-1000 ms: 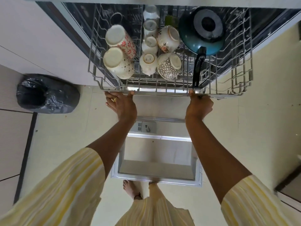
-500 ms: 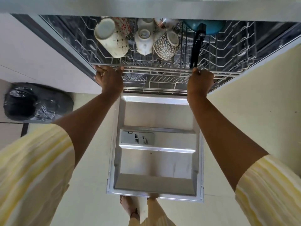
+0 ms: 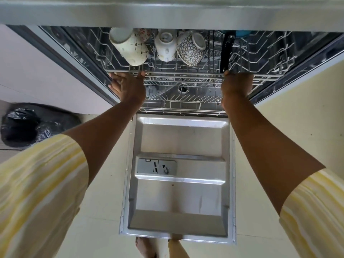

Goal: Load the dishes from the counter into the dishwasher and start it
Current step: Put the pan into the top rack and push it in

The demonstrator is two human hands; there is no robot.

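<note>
two hands [image 3: 128, 86] [image 3: 236, 84], four mugs [image 3: 130, 46] [image 3: 166, 44] [image 3: 191, 48] [image 3: 145, 33], two racks [image 3: 186, 74] [image 3: 186, 107], one bin bag [image 3: 24, 125].

I had only the one head-worn view, looking steeply down from above the open stainless-steel dishwasher door [image 3: 178, 183]. It faced forward toward the wire upper rack [image 3: 186, 74] just beyond that door, near enough that both forearms filled the foreground.
</note>
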